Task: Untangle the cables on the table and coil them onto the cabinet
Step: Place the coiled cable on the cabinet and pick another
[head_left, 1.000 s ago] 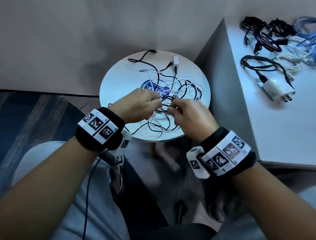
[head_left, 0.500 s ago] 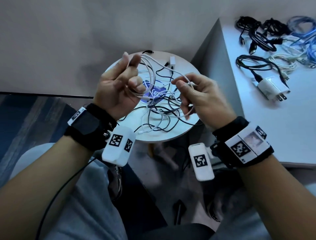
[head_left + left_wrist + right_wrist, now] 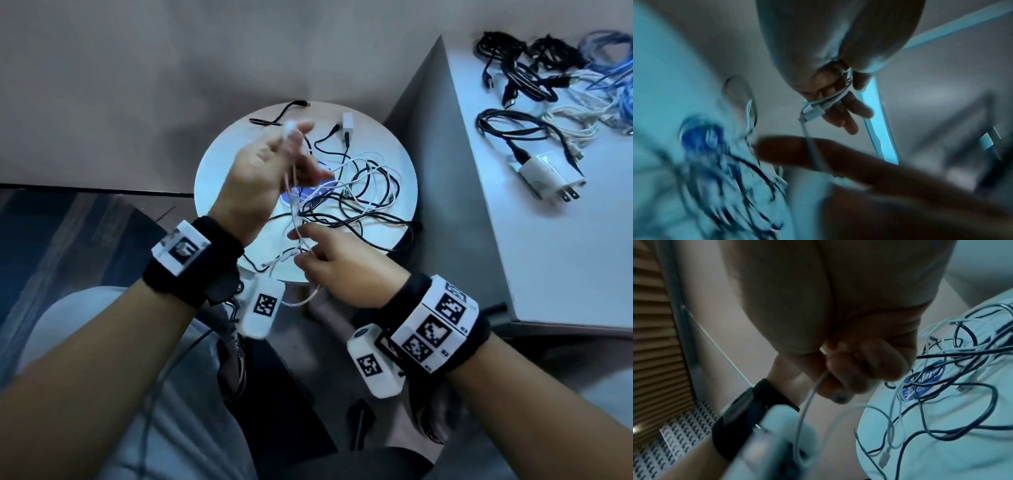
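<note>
The fingers (image 3: 840, 104) of the left hand (image 3: 260, 178) curl round several turns of a white cable (image 3: 294, 219), its connector lying against them. The right hand (image 3: 337, 263) pinches the same cable lower down, fingers (image 3: 863, 363) closed on it; a slack loop hangs below the round desk (image 3: 394, 154).

Procedure for the step in hand, as judged:
1. Keep the left hand raised as the coil former.
2. Feed cable through the right pinch with light tension.
3. Lift each turn clear of the tangle of black and white cables (image 3: 359, 192) on the desk; if it snags, stop and free the crossing.

Destination: the cabinet (image 3: 565, 274) at right, where coiled cables (image 3: 513, 126) and a white charger (image 3: 544, 174) already lie.
</note>
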{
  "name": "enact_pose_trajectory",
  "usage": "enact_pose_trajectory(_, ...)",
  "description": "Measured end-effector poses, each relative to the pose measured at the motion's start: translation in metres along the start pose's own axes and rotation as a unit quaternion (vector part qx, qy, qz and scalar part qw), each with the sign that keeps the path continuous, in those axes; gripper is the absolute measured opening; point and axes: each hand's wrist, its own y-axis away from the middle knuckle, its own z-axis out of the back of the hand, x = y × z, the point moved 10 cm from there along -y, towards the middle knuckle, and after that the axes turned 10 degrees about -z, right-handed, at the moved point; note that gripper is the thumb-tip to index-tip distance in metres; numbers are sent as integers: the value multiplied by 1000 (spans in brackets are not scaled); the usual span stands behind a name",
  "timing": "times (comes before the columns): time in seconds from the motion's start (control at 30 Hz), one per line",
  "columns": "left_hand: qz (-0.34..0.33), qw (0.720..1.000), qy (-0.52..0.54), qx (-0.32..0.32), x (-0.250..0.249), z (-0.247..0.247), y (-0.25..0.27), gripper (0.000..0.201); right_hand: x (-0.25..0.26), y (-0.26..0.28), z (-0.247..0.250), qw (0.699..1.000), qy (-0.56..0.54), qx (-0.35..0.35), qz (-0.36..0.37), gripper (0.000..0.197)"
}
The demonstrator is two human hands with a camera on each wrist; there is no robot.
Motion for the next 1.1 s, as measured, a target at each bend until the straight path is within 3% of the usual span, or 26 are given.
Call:
enact_pose_trajectory(0.03, -45, 990, -125, 49, -7, -7, 2, 30, 1, 0, -1, 1000, 3, 8, 2, 28)
enact_pose_trajectory(0.1, -136, 913, -346, 169, -12, -32, 12, 27, 4, 3, 8, 1000, 15, -13, 17, 12)
enact_pose_trajectory(0.13, -148, 872, -414, 215, -6, -40, 17, 26, 5, 3, 16, 999, 17, -33, 22, 14)
enact_pose_trajectory(0.17, -139, 849, -450, 240, 1, -42, 20, 24, 5, 4, 24, 998, 18, -48, 23, 18)
enact_pose_trajectory(0.23, -98, 838, -472, 255, 11, -38, 19, 27, 2, 5, 40, 997, 10, -69, 11, 21)
enact_pose_trajectory(0.3, -29, 850, -455, 263, 18, -32, 16, 40, -5, 4, 56, 995, 14, -96, -3, 17)
enact_pose_trajectory(0.37, 55, 882, -387, 263, 25, -25, 15, 46, -14, 4, 73, 989, 44, -139, -21, 17)
enact_pose_trajectory(0.43, 125, 919, -261, 268, 29, -24, 18, 45, -19, 7, 90, 980, 65, -185, -25, 21)
enact_pose_trajectory(0.53, 174, 956, -40, 233, 27, -31, 18, 38, -16, 10, 102, 978, 12, -210, 1, 22)
enact_pose_trajectory(0.63, 203, 954, 135, 177, 28, -38, 20, 40, -13, 7, 97, 968, -166, -187, 29, 19)
enact_pose_trajectory(0.7, 217, 935, 228, 164, 25, -47, 23, 41, -16, 2, 86, 935, -334, -120, 17, 22)
enact_pose_trajectory(0.77, 224, 915, 307, 133, 20, -50, 23, 38, -18, -1, 72, 904, -423, -62, -8, 24)
enact_pose_trajectory(0.83, 215, 917, 329, 74, 18, -44, 17, 36, -22, -5, 62, 905, -422, -48, -26, 24)
enact_pose_trajectory(0.97, 167, 921, 353, -14, 19, -26, 6, 49, -27, -12, 42, 969, -236, -63, -28, 19)
enact_pose_trajectory(1.03, 124, 954, 274, -5, 17, -20, 1, 43, -26, -15, 26, 987, -153, -42, -22, 21)
enact_pose_trajectory(1.1, 67, 992, 105, 27, 12, -17, 1, 33, -25, -14, 14, 989, -146, -10, -33, 22)
